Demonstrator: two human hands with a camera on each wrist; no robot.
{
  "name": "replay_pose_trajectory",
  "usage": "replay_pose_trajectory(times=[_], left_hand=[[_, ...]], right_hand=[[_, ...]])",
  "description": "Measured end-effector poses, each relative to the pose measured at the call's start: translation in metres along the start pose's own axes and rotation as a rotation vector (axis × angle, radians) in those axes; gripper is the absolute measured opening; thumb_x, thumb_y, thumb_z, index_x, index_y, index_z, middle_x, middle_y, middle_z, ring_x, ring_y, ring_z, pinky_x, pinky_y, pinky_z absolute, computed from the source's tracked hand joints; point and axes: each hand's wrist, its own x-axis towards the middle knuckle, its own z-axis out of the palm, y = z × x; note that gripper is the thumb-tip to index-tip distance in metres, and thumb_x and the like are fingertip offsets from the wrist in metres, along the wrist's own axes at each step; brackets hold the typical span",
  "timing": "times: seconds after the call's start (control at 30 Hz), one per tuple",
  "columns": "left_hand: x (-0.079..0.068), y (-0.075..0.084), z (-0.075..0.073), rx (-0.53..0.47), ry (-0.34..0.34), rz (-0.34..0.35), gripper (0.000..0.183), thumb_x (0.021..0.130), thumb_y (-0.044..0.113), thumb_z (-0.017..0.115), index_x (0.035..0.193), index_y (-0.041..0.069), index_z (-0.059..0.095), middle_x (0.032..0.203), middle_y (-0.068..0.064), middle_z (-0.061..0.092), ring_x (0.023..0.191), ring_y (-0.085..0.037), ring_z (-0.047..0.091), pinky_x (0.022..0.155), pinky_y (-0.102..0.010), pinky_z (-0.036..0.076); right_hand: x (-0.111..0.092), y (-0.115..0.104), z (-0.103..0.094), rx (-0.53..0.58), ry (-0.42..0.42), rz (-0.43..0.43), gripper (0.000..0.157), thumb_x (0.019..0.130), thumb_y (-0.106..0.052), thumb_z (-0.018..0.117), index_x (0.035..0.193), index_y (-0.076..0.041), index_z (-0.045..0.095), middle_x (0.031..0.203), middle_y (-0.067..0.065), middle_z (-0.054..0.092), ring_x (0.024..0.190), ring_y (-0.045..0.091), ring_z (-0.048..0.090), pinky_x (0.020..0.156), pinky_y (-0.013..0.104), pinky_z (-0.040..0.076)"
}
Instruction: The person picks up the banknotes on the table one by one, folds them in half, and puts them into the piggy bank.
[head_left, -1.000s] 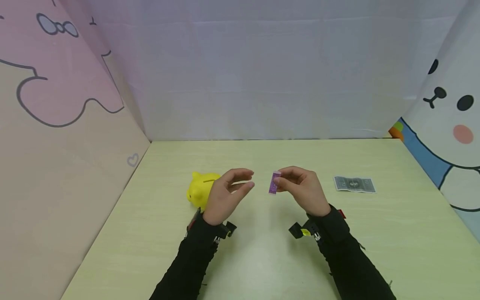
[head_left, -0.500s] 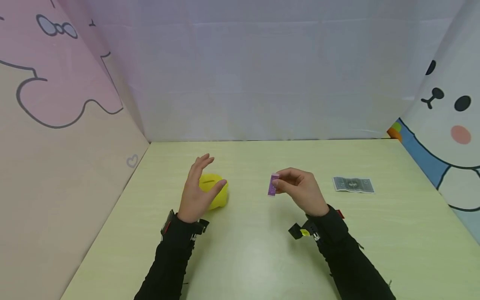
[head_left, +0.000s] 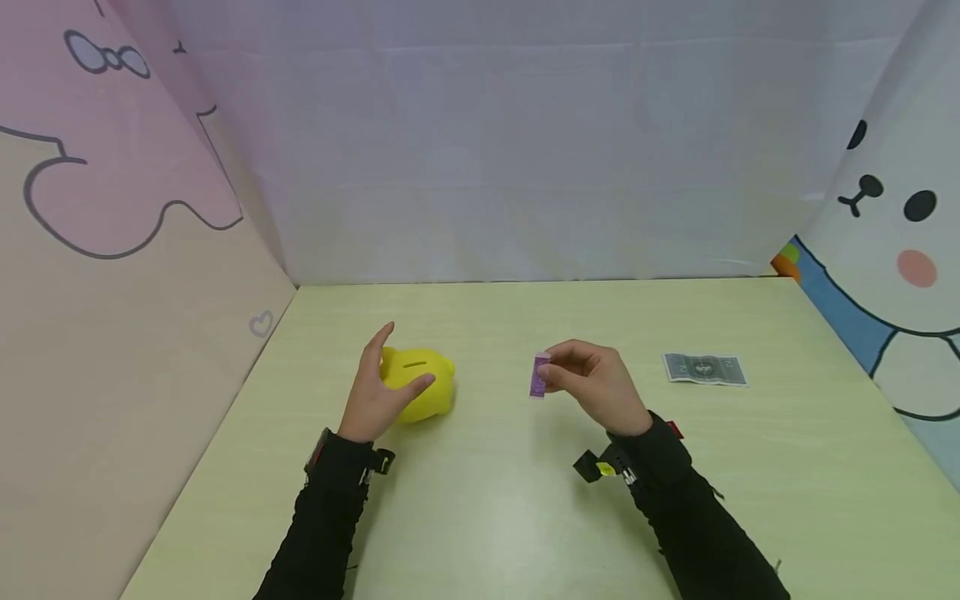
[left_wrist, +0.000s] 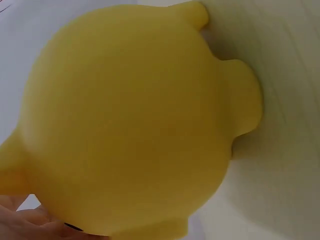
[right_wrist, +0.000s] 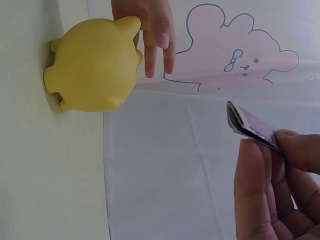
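Left wrist: cropped hand (left_wrist: 27, 224), perhaps touching piggy bank (left_wrist: 125, 117).

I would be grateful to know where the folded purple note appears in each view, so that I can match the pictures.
Head: folded purple note, right of and below centre, pinched in the right hand.
Left wrist: not in it.
Right wrist: right of centre, near mid-height.
Shared landmark: the yellow piggy bank, in all three.

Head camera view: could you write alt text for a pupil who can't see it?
A person's right hand pinches a folded purple note above a pale table, while the spread left hand is beside a yellow piggy bank with a slot on top. A grey banknote lies at right.
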Motion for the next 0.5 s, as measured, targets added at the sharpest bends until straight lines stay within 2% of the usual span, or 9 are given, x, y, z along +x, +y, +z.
replay_pose_trajectory(times=[0.27,0.5], left_hand=[[0.003,-0.018,0.004,-0.093,0.002,-0.031,0.096,0.077,0.042,0.073,0.15,0.025,0.013,0.152,-0.001,0.019,0.135,-0.022,0.022,0.108,-0.045,0.026],[0.004,-0.022,0.004,-0.123,-0.027,-0.105,0.102,0.074,0.044,0.075,0.15,0.021,0.012,0.148,-0.001,0.027,0.119,-0.023,0.038,0.1,-0.042,0.034]], right_hand=[[-0.001,0.001,0.003,-0.015,-0.009,0.004,0.019,0.088,-0.009,0.062,0.102,0.005,0.063,0.091,0.019,0.063,0.076,0.022,0.065,0.072,0.036,0.055],[0.0,0.002,0.005,-0.037,-0.009,0.021,0.02,0.088,-0.011,0.063,0.101,0.003,0.063,0.09,0.018,0.064,0.075,0.023,0.065,0.071,0.035,0.056]])
